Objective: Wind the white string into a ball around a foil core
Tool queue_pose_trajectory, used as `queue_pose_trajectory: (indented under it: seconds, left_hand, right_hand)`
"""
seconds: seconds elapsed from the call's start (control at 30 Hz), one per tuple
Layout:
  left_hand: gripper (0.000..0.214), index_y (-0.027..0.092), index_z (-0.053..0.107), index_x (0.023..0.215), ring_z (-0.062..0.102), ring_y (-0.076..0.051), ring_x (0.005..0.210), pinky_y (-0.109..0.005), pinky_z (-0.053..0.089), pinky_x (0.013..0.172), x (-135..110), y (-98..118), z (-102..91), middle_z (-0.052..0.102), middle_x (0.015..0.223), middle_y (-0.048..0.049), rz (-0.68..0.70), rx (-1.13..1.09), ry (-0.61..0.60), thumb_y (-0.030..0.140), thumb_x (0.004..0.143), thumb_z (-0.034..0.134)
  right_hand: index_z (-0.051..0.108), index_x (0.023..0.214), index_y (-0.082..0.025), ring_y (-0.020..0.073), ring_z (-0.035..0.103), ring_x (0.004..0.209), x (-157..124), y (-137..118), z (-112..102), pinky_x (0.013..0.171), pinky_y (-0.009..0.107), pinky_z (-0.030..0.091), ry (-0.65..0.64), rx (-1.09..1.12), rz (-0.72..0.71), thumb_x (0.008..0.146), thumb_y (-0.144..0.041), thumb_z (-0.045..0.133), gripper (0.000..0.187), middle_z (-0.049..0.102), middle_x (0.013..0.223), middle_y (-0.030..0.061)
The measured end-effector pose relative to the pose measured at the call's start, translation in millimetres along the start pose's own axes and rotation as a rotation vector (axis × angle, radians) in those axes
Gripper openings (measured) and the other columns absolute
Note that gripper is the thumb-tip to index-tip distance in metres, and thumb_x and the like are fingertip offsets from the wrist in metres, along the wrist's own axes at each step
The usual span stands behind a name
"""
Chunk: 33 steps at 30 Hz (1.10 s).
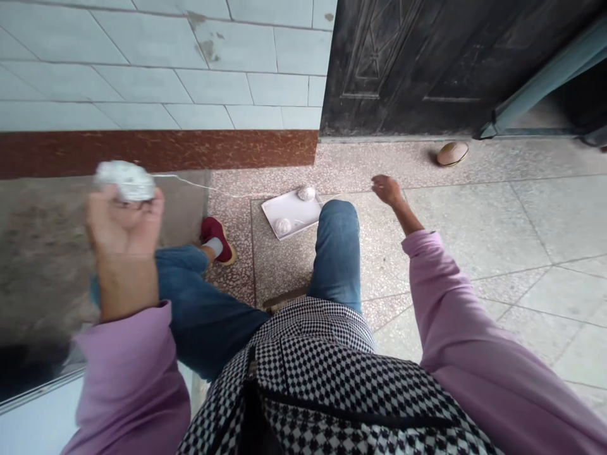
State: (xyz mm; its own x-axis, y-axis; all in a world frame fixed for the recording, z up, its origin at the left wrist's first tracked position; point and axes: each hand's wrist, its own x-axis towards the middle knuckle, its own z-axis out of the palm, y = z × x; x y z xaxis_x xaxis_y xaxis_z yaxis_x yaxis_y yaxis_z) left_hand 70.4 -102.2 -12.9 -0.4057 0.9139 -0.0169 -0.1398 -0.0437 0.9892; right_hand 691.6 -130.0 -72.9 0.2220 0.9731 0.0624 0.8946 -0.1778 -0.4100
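Observation:
My left hand (126,221) is raised at the left, its fingers wrapped around a ball of white yarn (126,180). A thin white strand (190,182) leaves this ball and runs rightward across the floor view toward my right hand (386,188). That hand is stretched out beyond my right knee, fingers pinched together at the strand's far end, where the thread is very faint. Between the hands, on the floor, lies a shallow white tray (272,218). Two more balls sit in it, one yarn ball (306,193) at the back right and another yarn ball (283,226) at the front.
A tiled wall (142,82) with a brown base strip stands ahead, beside a dark door (403,69). A round pinkish object (452,153) lies on the floor near the door. My knees and a red shoe (218,240) flank the tray.

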Motion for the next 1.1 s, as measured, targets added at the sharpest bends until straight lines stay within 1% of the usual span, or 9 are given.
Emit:
queue_pose_trajectory:
  seconds: [0.1,0.17,0.27,0.4,0.53,0.63,0.77,0.9,1.1]
  left_hand:
    - [0.062,0.027,0.062,0.107,0.070,-0.038,0.160,-0.062,0.057,0.148,-36.1,-20.7,18.7,0.089,0.133,-0.0104,-0.081,-0.097,-0.106,0.051,0.071,0.108]
    - [0.066,0.025,0.064,0.100,0.077,-0.037,0.144,-0.060,0.065,0.139,-62.0,-30.7,32.6,0.090,0.120,-0.0107,-0.074,-0.125,-0.145,0.046,0.061,0.113]
    - [0.064,0.022,0.075,0.100,0.083,-0.030,0.121,-0.046,0.074,0.117,-96.3,-40.7,47.4,0.090,0.112,-0.0095,-0.117,-0.081,-0.250,0.042,0.060,0.120]
    - [0.064,0.023,0.087,0.113,0.087,-0.032,0.117,-0.043,0.077,0.102,-123.8,-50.9,56.8,0.092,0.117,-0.0085,-0.129,-0.090,-0.334,0.047,0.066,0.124]
    - [0.064,0.025,0.090,0.121,0.089,-0.034,0.123,-0.046,0.078,0.107,-129.5,-60.9,67.3,0.095,0.127,-0.0081,-0.116,-0.077,-0.463,0.054,0.076,0.124]
    - [0.063,0.023,0.092,0.122,0.090,-0.033,0.125,-0.043,0.078,0.107,-125.2,-66.8,78.6,0.095,0.134,-0.0102,-0.125,-0.086,-0.497,0.055,0.078,0.124]
    - [0.061,0.022,0.091,0.125,0.090,-0.027,0.107,-0.034,0.077,0.083,-116.9,-74.1,89.8,0.094,0.126,-0.0109,-0.180,-0.144,-0.580,0.061,0.088,0.119]
    - [0.053,0.023,0.086,0.128,0.089,-0.024,0.100,-0.030,0.075,0.074,-112.2,-89.6,95.7,0.093,0.127,-0.0109,-0.268,-0.182,-0.600,0.062,0.102,0.111]
    - [0.050,0.026,0.083,0.128,0.088,-0.023,0.100,-0.030,0.075,0.078,-103.8,-124.4,110.2,0.093,0.129,-0.0078,-0.337,-0.199,-0.499,0.061,0.104,0.110]
  right_hand:
    - [0.094,0.148,-0.011,0.0322,0.094,0.126,3.0,-72.7,28.5,0.114,0.043,0.079,-0.122,0.217,-0.151,0.108,-0.014,0.077,0.043,0.096,0.140,0.0228]
    - [0.087,0.167,-0.012,0.0361,0.090,0.141,-11.1,-128.4,49.7,0.117,0.050,0.080,-0.234,0.483,-0.356,0.111,-0.018,0.084,0.056,0.090,0.161,0.0231]
    - [0.080,0.180,-0.019,0.0346,0.086,0.149,-49.0,-201.7,71.7,0.118,0.048,0.081,-0.366,0.743,-0.641,0.115,-0.023,0.094,0.067,0.078,0.185,0.0200]
    - [0.079,0.185,-0.029,0.0392,0.066,0.182,-92.3,-252.2,77.9,0.158,0.061,0.056,-0.423,0.799,-0.768,0.115,-0.020,0.104,0.075,0.067,0.199,0.0123]
    - [0.086,0.180,-0.036,0.0427,0.064,0.184,-99.4,-254.7,70.6,0.162,0.066,0.050,-0.434,0.731,-0.642,0.108,-0.013,0.108,0.078,0.077,0.188,0.0083]
    - [0.092,0.173,-0.039,0.0437,0.071,0.176,-88.7,-242.9,62.4,0.154,0.061,0.061,-0.481,0.763,-0.568,0.105,-0.020,0.115,0.074,0.084,0.175,0.0077]
    - [0.095,0.164,-0.032,0.0411,0.080,0.156,-68.6,-226.9,63.7,0.130,0.049,0.075,-0.552,0.884,-0.475,0.104,-0.039,0.120,0.065,0.083,0.172,0.0105]
    - [0.092,0.165,-0.024,0.0354,0.083,0.138,-52.4,-214.7,90.9,0.120,0.046,0.073,-0.567,0.940,-0.397,0.106,-0.040,0.118,0.067,0.084,0.166,0.0134]
    - [0.084,0.176,-0.020,0.0284,0.079,0.128,-39.6,-189.6,140.1,0.101,0.035,0.073,-0.659,1.092,-0.329,0.113,-0.036,0.107,0.069,0.080,0.174,0.0152]
